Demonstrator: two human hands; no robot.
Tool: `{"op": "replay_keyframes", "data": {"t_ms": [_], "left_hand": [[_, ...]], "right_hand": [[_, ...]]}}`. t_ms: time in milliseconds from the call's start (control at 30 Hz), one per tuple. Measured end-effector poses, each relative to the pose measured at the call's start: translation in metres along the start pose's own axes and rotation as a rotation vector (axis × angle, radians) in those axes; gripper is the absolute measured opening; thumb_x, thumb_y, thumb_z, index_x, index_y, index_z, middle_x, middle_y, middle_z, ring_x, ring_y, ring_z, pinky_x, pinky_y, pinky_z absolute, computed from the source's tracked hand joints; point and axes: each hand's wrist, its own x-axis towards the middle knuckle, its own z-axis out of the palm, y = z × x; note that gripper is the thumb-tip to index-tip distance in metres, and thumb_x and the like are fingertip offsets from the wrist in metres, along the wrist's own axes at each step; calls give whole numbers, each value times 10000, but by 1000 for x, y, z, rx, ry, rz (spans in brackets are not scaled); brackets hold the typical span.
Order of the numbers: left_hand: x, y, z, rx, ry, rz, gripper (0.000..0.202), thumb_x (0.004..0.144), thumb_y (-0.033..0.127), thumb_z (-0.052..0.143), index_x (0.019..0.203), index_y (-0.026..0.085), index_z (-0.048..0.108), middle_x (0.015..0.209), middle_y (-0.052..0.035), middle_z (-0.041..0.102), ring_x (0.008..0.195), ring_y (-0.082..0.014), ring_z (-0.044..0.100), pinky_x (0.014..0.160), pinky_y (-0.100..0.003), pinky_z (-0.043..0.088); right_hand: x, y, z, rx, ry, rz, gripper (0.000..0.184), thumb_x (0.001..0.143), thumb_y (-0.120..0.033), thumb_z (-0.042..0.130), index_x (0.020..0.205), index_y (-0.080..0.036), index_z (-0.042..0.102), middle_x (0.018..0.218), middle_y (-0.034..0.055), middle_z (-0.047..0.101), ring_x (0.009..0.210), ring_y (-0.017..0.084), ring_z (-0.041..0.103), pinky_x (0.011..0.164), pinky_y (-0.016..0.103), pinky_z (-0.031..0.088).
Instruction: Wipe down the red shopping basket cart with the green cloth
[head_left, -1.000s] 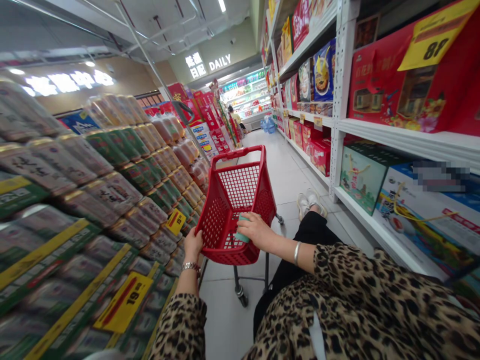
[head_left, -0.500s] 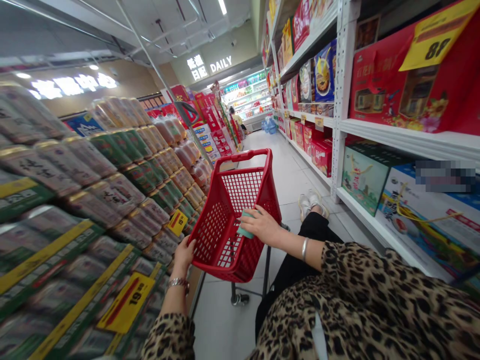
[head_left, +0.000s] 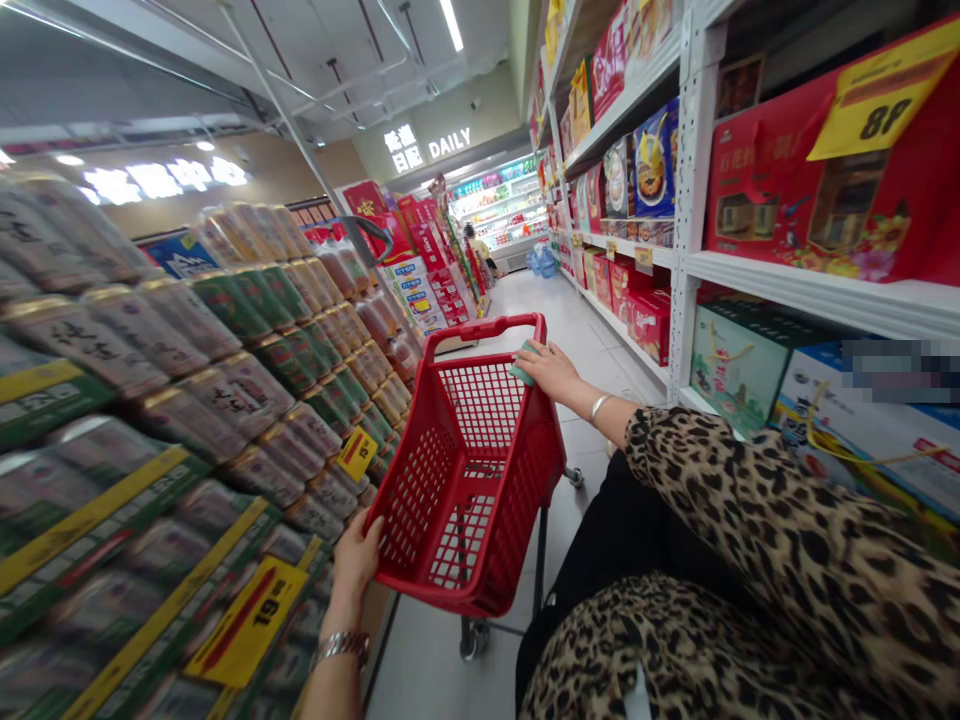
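A red shopping cart (head_left: 480, 590) with a perforated plastic basket stands before me, its far end carrying a raised handle. My left hand (head_left: 358, 548) grips the near left rim of the basket, the thumb over the edge. At the far right top edge, my right hand (head_left: 551, 372) presses a green cloth (head_left: 525, 366) against the rim, fingers bent over it. Part of the cloth is hidden under the fingers. Through the basket's holes the floor shows.
Stacked packs of cans (head_left: 225, 390) with yellow price tags (head_left: 247, 622) line the left side. White shelves (head_left: 684, 200) with boxed goods, including a red gift box (head_left: 795, 190), run along the right. A person crouches far down the tiled aisle (head_left: 517, 295) near a lit cooler (head_left: 502, 205).
My right hand has moved forward with the cloth, from the basket's right side to the far right corner by the handle. My left hand stays on the rim. The cart appears slightly lower in view.
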Motion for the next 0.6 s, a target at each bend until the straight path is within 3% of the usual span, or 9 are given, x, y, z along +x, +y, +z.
{"op": "replay_keyframes", "data": {"t_ms": [100,167,267,600], "left_hand": [[-5,1,-2,21,15,-20,346,815,350,548,1037,170,743,1012,-104,805,956,-269,739,889,-362,580],[-8,4,-2,34,27,-37,338,827,332,543,1047,173,745,1023,-106,803,973,-272,738,905,-366,571],[-11,10,2,52,45,-55,315,847,311,544,1056,194,749,1014,-94,805,975,-267,737,911,-363,562],[-7,34,22,138,61,-66,308,900,265,524,1096,182,746,1023,-109,800,965,-262,729,884,-347,543]], "right_hand": [[-5,-2,-1,-6,-44,8,285,1005,-344,632,1253,-206,657,1339,96,642,1189,254,629,1015,493,536],[-15,-8,0,-13,-79,11,197,1021,-238,581,1167,-237,713,1360,85,667,1323,277,556,1115,543,441],[-37,-26,3,-9,-100,23,295,1021,-144,508,1155,-267,739,1394,66,672,1445,290,444,1173,589,332],[-96,-83,12,115,-29,19,379,992,-85,491,1236,-267,718,1409,70,666,1415,298,465,1131,570,364]]}}
